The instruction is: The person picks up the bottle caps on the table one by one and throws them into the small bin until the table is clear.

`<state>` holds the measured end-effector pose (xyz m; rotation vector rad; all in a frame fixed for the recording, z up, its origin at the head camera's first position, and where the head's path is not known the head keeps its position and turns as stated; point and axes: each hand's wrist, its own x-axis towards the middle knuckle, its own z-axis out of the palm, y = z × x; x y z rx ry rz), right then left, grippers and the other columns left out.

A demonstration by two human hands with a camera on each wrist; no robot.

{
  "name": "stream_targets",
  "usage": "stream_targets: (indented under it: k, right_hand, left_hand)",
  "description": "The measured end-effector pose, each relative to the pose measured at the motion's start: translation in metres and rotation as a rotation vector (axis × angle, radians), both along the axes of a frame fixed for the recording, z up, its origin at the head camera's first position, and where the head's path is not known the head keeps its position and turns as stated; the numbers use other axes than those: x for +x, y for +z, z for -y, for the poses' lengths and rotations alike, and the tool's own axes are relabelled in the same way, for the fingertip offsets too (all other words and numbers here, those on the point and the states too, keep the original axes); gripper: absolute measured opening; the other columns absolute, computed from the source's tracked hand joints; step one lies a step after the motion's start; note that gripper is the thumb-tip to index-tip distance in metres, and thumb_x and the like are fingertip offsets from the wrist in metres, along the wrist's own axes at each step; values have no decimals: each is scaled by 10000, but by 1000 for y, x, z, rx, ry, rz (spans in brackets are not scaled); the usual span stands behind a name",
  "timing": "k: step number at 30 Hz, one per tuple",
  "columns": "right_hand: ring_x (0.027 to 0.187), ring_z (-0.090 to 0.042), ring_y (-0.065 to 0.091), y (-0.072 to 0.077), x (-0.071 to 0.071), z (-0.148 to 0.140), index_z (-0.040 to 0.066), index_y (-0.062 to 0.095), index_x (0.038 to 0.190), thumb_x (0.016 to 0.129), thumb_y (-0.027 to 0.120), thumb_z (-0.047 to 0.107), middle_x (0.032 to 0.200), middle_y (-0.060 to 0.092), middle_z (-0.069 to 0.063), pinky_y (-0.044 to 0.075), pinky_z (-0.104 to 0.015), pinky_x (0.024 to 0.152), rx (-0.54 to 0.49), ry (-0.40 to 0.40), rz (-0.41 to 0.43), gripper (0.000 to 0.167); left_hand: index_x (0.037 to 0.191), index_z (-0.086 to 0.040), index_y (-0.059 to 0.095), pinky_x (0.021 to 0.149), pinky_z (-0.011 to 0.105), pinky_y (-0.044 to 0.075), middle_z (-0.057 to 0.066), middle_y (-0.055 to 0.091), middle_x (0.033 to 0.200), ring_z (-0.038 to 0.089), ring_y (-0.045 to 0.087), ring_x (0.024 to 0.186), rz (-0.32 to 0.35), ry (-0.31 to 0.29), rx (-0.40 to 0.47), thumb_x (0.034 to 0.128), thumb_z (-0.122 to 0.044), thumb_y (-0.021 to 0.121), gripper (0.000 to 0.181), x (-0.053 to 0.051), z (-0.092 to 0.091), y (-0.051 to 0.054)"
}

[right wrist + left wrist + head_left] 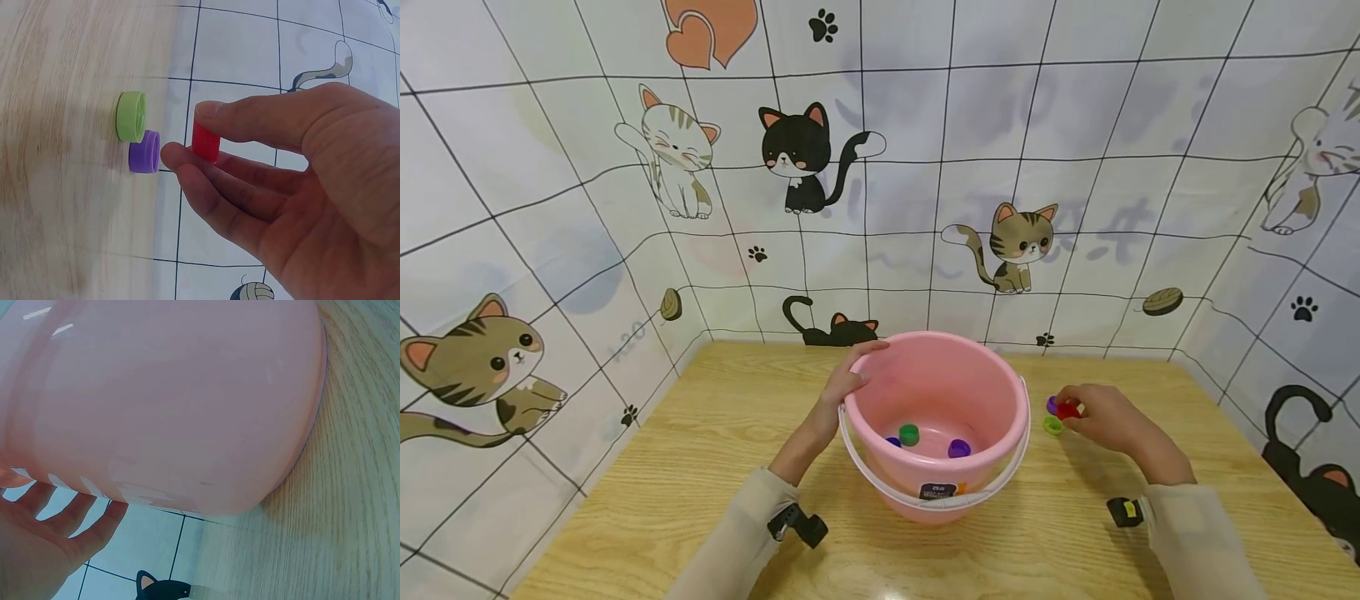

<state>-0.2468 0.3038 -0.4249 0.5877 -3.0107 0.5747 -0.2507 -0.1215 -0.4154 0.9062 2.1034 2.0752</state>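
Note:
A pink bucket (936,358) with a white handle stands on the wooden table. My left hand (838,390) holds its left side at the rim; in the left wrist view, the fingers (100,528) touch the outer wall and the thumb is hidden. Inside the bucket lie a green bottle cap (909,434), a purple cap (958,449) and another purple cap (892,442), partly hidden by the wall. Right of the bucket, my right hand (269,169) pinches a red bottle cap (206,140) between thumb and fingers. Beside it on the table are a light green cap (130,117) and a purple cap (145,153).
The light wooden table (760,375) extends around the bucket. Behind it and at both sides hangs a white gridded covering (910,200) printed with cartoon cats. The bucket's white handle (925,502) hangs down at the near side.

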Motion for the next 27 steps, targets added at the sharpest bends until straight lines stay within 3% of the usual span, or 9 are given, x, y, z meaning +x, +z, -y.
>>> stream_targets:
  k: [6, 27]
  right_hand:
    - [838, -240, 690, 0, -1, 0, -14, 718, 1118, 899, 732, 66, 1020, 744, -144, 595, -397, 701, -14, 34, -9, 234]
    - [861, -224, 678, 7, 4, 8, 8, 721, 1103, 909, 735, 70, 1007, 742, -103, 600, -407, 726, -14, 44, -11, 204]
  left_hand:
    - [1522, -199, 445, 938, 475, 576, 96, 446, 1537, 379, 570, 1234, -3, 23, -19, 956, -272, 398, 573, 0, 0, 0]
    - [1523, -219, 445, 921, 469, 586, 104, 449, 1534, 409, 574, 1226, -5, 22, -22, 958, -286, 396, 571, 1, 1, 0]
